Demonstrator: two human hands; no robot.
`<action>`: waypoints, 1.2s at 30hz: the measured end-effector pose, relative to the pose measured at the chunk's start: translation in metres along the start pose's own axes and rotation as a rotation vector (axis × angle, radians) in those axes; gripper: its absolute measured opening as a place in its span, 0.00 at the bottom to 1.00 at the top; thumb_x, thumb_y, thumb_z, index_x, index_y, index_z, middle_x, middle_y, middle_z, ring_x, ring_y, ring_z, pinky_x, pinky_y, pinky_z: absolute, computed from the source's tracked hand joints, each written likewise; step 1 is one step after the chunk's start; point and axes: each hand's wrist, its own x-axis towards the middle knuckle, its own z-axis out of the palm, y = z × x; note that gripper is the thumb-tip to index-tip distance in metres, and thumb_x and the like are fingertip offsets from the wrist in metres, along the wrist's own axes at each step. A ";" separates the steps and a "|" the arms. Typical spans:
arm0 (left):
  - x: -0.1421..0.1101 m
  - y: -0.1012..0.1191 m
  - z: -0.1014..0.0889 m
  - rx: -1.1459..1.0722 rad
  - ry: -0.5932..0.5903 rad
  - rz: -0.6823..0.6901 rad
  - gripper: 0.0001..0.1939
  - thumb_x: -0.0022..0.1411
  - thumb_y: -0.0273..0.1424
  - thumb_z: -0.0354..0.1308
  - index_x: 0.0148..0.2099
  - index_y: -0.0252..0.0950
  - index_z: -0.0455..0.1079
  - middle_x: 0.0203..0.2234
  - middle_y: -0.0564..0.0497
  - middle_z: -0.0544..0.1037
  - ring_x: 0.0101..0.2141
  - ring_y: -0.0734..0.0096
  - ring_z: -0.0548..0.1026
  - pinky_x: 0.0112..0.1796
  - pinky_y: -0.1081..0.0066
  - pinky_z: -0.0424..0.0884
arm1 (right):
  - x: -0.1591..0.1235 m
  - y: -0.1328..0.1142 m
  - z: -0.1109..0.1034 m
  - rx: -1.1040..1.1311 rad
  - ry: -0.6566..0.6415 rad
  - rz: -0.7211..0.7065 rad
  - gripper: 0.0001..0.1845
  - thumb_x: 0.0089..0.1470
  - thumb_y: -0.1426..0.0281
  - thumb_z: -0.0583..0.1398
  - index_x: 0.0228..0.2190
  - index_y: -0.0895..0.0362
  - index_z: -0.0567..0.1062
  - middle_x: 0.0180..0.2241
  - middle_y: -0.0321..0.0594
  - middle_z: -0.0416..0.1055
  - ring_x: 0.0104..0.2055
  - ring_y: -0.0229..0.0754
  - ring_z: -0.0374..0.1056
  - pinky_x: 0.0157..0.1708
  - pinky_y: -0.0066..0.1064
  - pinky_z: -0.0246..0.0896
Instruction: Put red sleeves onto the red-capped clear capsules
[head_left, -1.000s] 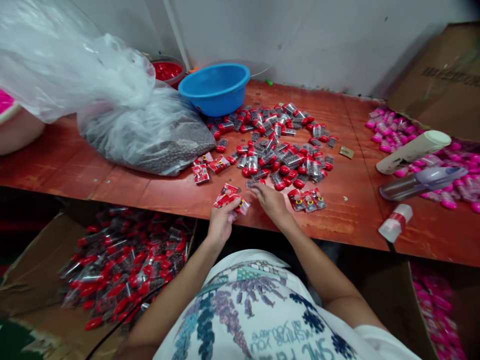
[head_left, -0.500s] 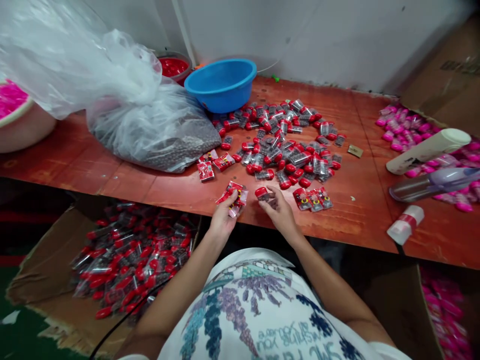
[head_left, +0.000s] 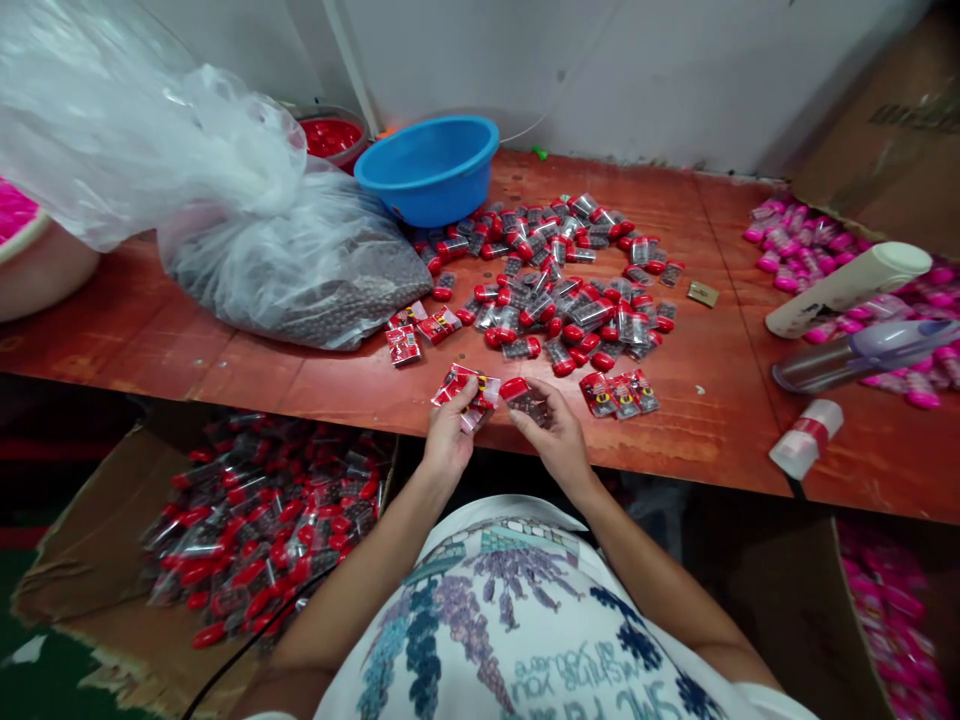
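Both hands are up at the table's near edge, close together but not touching each other. Left hand (head_left: pixel 450 432): thumb pressed down on a few red packets (head_left: pixel 454 386), fingers underneath, so clamped on them; can't count them from here. Right hand (head_left: pixel 562 432): thumb and fingers pinched round a red-capped container (head_left: pixel 514 388), clear body, dark contents, cap end facing the packets (just beside them; can't tell if they touch). Both held items are over the front strip of the red-brown table (head_left: pixel 720 425).

Just right of the right hand, three flat packets (head_left: pixel 619 394) lie overlapping in a row. More loose packets (head_left: pixel 405 345) lie left of the hands, by a clear bag (head_left: pixel 300 265) full of dark pellets. Beyond the hands, a heap of similar containers (head_left: pixel 592 312) spreads back toward a blue basin (head_left: pixel 431 190). Far right: pink-capped containers (head_left: pixel 802 245), a pale cylinder (head_left: pixel 844 290) lying tilted across them, a clear bottle (head_left: pixel 814 375) and a red-banded roll (head_left: pixel 808 440). Below, at left, an open carton (head_left: pixel 97 520) holds lots more red-capped pieces.
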 end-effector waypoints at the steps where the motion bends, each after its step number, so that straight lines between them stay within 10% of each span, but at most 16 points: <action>1: -0.001 0.000 0.001 0.008 -0.001 0.016 0.12 0.45 0.28 0.71 0.33 0.32 0.75 0.28 0.49 0.81 0.27 0.71 0.78 0.31 0.71 0.75 | 0.000 0.000 0.000 -0.003 -0.006 -0.004 0.25 0.51 0.65 0.63 0.52 0.51 0.69 0.46 0.41 0.72 0.41 0.42 0.70 0.43 0.34 0.66; 25: -0.015 0.004 0.015 0.118 -0.005 0.269 0.16 0.39 0.30 0.73 0.31 0.31 0.74 0.25 0.52 0.78 0.25 0.74 0.75 0.33 0.70 0.74 | -0.004 -0.005 -0.006 -0.097 -0.191 -0.174 0.20 0.57 0.67 0.59 0.52 0.48 0.71 0.43 0.39 0.69 0.43 0.41 0.67 0.42 0.32 0.64; 36: -0.021 0.001 0.011 0.262 -0.214 0.324 0.14 0.40 0.25 0.72 0.32 0.33 0.75 0.27 0.53 0.79 0.28 0.74 0.75 0.35 0.73 0.72 | -0.006 0.000 -0.007 -0.026 -0.019 -0.084 0.17 0.51 0.66 0.64 0.44 0.51 0.73 0.38 0.37 0.73 0.36 0.39 0.69 0.37 0.31 0.65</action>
